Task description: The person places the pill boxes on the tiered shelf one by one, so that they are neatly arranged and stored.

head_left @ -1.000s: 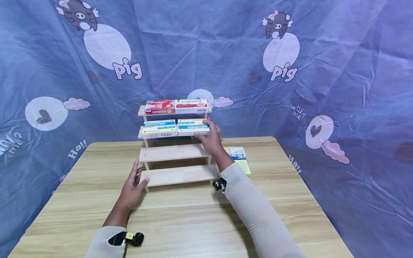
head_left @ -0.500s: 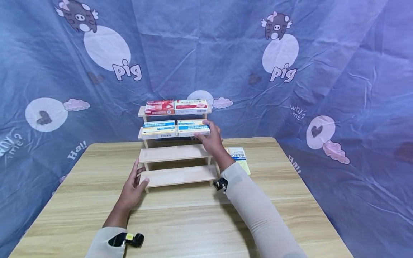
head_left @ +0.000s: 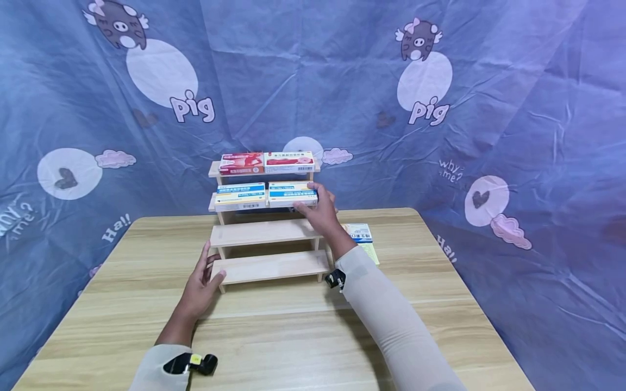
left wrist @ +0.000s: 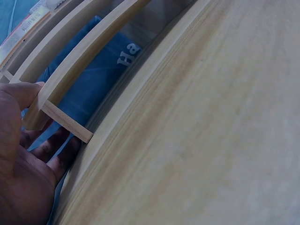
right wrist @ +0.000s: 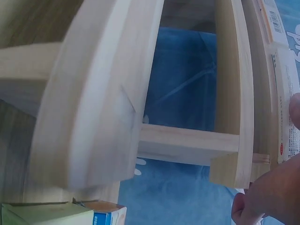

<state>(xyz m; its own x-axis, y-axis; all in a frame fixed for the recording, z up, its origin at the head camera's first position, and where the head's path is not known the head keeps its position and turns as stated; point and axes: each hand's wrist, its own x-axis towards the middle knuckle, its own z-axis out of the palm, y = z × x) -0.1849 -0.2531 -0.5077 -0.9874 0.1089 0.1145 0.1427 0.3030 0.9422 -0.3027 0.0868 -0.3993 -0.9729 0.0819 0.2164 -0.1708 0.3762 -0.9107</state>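
Note:
A four-tier wooden display rack (head_left: 271, 266) stands on the table. My left hand (head_left: 199, 288) grips the left end of its lowest tier; the left wrist view has the thumb on the board and the fingers behind the upright. With my right hand (head_left: 321, 210) I hold the right end of a white, blue and yellow medicine box (head_left: 290, 194) lying on the second tier from the top, thumb at its front edge. A similar medicine box (head_left: 239, 196) lies just left of it. Red medicine box (head_left: 242, 163) and white-and-red medicine box (head_left: 289, 161) sit side by side on the top tier.
Right of the rack, partly behind my right forearm, a blue-and-white box (head_left: 359, 232) and a pale green box (head_left: 370, 252) lie on the wooden table (head_left: 274, 342). Blue printed cloth (head_left: 303, 98) hangs behind the table and along its sides.

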